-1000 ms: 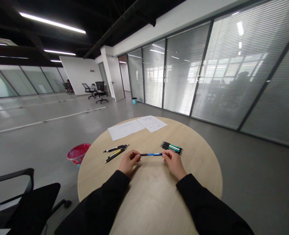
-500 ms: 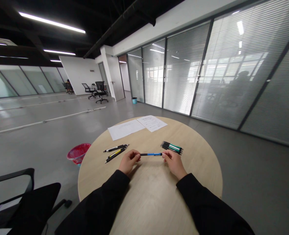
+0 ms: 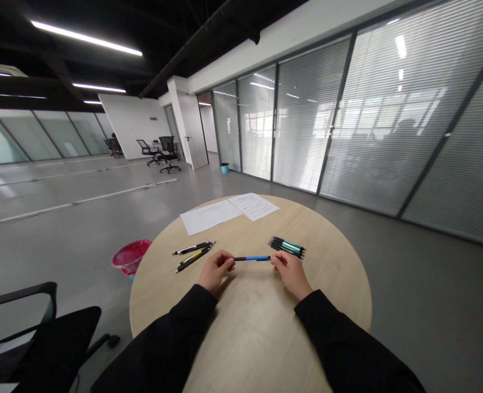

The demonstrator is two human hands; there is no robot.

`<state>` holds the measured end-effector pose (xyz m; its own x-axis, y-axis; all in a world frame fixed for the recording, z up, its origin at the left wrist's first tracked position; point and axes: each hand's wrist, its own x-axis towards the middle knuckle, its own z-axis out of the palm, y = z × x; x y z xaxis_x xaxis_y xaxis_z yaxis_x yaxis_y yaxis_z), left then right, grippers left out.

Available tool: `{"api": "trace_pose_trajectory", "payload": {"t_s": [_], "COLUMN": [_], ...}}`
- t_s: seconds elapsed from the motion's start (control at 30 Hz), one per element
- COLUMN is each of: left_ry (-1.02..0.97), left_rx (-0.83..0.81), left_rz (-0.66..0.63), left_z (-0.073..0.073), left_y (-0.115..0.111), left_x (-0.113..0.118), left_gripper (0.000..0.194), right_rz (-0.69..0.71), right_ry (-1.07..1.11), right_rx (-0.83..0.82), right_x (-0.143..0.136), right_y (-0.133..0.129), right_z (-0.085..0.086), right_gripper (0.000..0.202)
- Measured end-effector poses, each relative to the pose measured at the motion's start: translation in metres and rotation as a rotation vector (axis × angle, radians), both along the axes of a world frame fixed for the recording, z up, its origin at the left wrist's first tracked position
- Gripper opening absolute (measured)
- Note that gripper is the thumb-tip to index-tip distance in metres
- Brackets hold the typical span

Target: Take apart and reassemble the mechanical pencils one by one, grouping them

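A blue and black pen point(image 3: 252, 258) lies level between my two hands, above the round wooden table point(image 3: 249, 327). My left hand point(image 3: 217, 269) pinches its black end, and my right hand point(image 3: 289, 269) pinches the other end; both tips are hidden by fingers. Several green, white and black pens point(image 3: 287, 246) lie side by side just beyond my right hand. To the left of my left hand rest a few loose pens: a black and white one point(image 3: 192, 248) and a yellow and black one point(image 3: 192, 256) among them.
Two white sheets of paper, one blank-looking point(image 3: 210, 216) and one printed point(image 3: 254, 206), lie at the table's far side. A red-lined bin point(image 3: 131, 256) stands on the floor left of the table. A black chair point(image 3: 57, 344) is at the lower left.
The pen seems turned slightly about its length, its clip now showing lower down. Both hands keep their places and their hold.
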<state>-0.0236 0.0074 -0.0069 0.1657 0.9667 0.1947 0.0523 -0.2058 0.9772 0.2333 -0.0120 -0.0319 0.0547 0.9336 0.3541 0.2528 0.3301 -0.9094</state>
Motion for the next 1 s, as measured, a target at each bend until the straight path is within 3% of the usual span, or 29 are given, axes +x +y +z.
{"api": "trace_pose_trajectory", "payload": {"t_s": [0.37, 1.0], "left_ry": [0.008, 0.024], "left_rx": [0.013, 0.003], "left_rz": [0.008, 0.013], "left_z": [-0.003, -0.001], "left_y": [0.001, 0.000], "left_x": [0.000, 0.001], "left_gripper": [0.029, 0.030], "right_rz": [-0.015, -0.028], "right_ry": [0.027, -0.009], "right_rx": [0.045, 0.023], "right_x": [0.000, 0.001], "right_y": [0.007, 0.001], "right_z": [-0.011, -0.004], "right_gripper": [0.024, 0.024]}}
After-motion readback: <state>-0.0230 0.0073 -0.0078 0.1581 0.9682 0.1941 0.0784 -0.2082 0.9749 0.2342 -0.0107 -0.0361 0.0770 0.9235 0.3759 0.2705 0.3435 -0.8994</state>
